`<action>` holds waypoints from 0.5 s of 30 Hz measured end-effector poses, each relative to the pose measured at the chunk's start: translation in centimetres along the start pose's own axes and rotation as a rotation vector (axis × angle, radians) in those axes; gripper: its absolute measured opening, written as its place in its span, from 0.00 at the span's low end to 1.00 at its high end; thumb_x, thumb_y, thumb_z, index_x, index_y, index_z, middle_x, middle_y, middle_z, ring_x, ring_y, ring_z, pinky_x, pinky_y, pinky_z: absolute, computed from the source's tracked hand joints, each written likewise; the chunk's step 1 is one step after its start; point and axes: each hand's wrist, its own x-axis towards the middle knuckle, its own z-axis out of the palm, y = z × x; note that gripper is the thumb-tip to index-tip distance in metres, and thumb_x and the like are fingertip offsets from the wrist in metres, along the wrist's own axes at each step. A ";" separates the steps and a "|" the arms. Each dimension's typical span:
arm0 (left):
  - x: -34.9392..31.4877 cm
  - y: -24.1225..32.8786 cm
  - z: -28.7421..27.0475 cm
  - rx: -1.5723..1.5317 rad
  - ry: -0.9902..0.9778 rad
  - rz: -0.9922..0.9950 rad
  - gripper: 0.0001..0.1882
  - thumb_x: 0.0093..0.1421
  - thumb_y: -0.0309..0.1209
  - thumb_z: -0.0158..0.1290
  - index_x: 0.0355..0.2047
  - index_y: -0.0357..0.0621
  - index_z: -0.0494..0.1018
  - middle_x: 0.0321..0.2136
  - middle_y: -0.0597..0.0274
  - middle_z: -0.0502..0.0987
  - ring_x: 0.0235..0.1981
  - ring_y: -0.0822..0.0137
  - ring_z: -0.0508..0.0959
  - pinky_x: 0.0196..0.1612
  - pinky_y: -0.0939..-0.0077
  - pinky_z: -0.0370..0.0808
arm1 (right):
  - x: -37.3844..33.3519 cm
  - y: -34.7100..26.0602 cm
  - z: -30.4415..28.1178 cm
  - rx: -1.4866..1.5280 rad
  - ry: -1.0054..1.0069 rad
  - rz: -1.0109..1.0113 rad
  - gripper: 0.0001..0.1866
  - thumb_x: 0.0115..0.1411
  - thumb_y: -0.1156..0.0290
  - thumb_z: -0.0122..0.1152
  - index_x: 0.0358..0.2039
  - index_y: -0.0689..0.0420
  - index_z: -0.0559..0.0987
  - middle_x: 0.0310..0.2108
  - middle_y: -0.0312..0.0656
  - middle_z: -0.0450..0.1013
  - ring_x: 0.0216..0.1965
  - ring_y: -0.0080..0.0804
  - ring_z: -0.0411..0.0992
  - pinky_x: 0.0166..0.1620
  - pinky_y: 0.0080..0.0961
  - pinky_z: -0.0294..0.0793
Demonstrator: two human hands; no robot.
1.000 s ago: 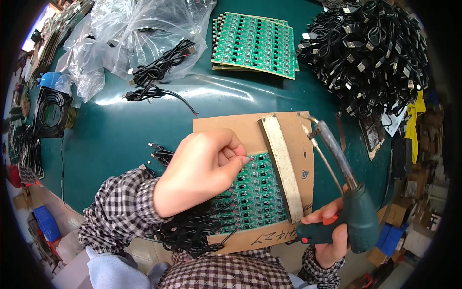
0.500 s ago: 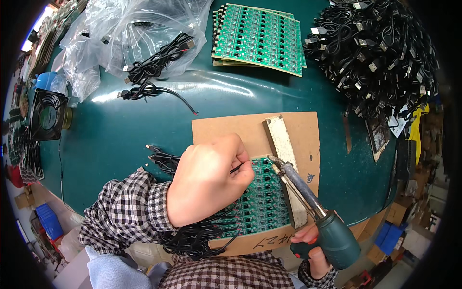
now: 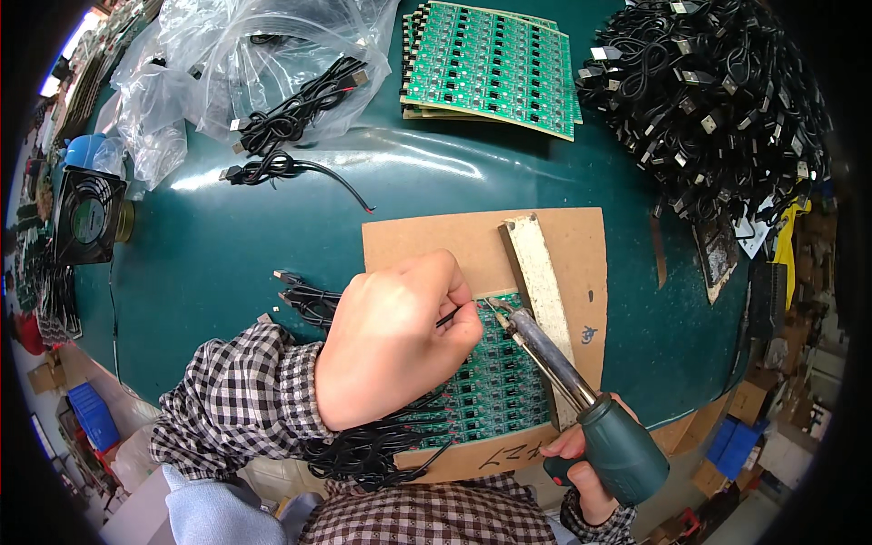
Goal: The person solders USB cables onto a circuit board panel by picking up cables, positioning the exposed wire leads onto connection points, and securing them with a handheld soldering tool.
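My left hand (image 3: 395, 341) is closed in a pinch on a thin black cable (image 3: 446, 318), whose stripped end lies at the top edge of a green circuit board panel (image 3: 498, 386). In my right hand (image 3: 589, 477) is a soldering iron (image 3: 623, 452) with a dark green pistol-shaped handle. Its tip is over the board's upper edge, close to the cable end; whether they touch I cannot tell. Several black cables (image 3: 368, 447) with red wire ends run to the board's left side. A pale worn bar (image 3: 542, 282) rests along the board's right edge. Beneath lies a cardboard sheet (image 3: 427, 241).
Stacked green circuit panels (image 3: 490, 68) stand at the back. A big heap of black USB cables (image 3: 713, 100) fills the back right. Clear plastic bags (image 3: 263, 45), a bundled cable (image 3: 272, 168) and a small black fan (image 3: 89, 218) occupy the left of the green table.
The soldering iron has shifted left in my right hand, bringing its tip from beside the pale bar to near the cable end. My left hand has hardly moved.
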 end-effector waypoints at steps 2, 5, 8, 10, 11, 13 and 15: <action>0.0 -0.1 0.1 0.000 0.009 0.015 0.07 0.47 0.21 0.59 0.22 0.37 0.70 0.16 0.61 0.74 0.18 0.75 0.75 0.24 0.82 0.73 | 0.0 0.0 0.2 0.011 0.014 -0.004 0.43 0.53 0.61 0.66 0.58 0.69 0.51 0.26 0.45 0.68 0.28 0.37 0.72 0.35 0.37 0.79; 0.0 -0.1 0.0 0.009 0.005 0.024 0.07 0.47 0.21 0.59 0.22 0.37 0.70 0.16 0.62 0.73 0.18 0.75 0.75 0.24 0.82 0.73 | 0.1 0.0 0.3 0.015 0.030 -0.014 0.44 0.53 0.60 0.66 0.58 0.68 0.51 0.26 0.45 0.68 0.27 0.37 0.72 0.34 0.37 0.79; 0.0 -0.2 0.1 0.000 0.008 0.033 0.07 0.47 0.20 0.59 0.22 0.37 0.70 0.15 0.62 0.73 0.18 0.75 0.76 0.23 0.82 0.73 | 0.1 0.3 -0.1 -0.003 0.019 -0.016 0.44 0.52 0.59 0.67 0.58 0.68 0.51 0.25 0.44 0.68 0.26 0.37 0.72 0.34 0.37 0.79; 0.0 -0.2 0.1 -0.002 0.008 0.033 0.07 0.47 0.20 0.59 0.22 0.37 0.70 0.15 0.62 0.73 0.18 0.75 0.75 0.23 0.82 0.73 | 0.1 0.4 -0.1 -0.015 0.008 -0.013 0.45 0.52 0.59 0.67 0.58 0.68 0.51 0.24 0.44 0.68 0.26 0.37 0.72 0.34 0.37 0.79; 0.0 -0.2 0.0 -0.002 0.008 0.034 0.07 0.47 0.20 0.59 0.22 0.37 0.70 0.15 0.62 0.73 0.18 0.75 0.75 0.23 0.82 0.73 | 0.1 0.4 0.0 -0.010 0.022 -0.015 0.45 0.52 0.59 0.67 0.59 0.68 0.51 0.24 0.44 0.68 0.26 0.37 0.72 0.34 0.37 0.79; 0.0 -0.1 0.0 -0.007 0.001 0.027 0.07 0.47 0.20 0.59 0.22 0.37 0.70 0.15 0.62 0.73 0.17 0.75 0.75 0.23 0.82 0.73 | 0.0 0.4 0.1 -0.004 0.037 -0.016 0.45 0.52 0.59 0.67 0.59 0.68 0.50 0.24 0.44 0.68 0.26 0.37 0.72 0.33 0.37 0.79; 0.0 -0.1 0.0 -0.012 -0.004 0.018 0.07 0.47 0.20 0.59 0.22 0.37 0.70 0.15 0.62 0.73 0.17 0.75 0.75 0.23 0.82 0.72 | 0.0 0.3 0.3 -0.007 0.057 -0.006 0.46 0.52 0.59 0.68 0.59 0.68 0.50 0.24 0.45 0.68 0.26 0.37 0.72 0.33 0.37 0.79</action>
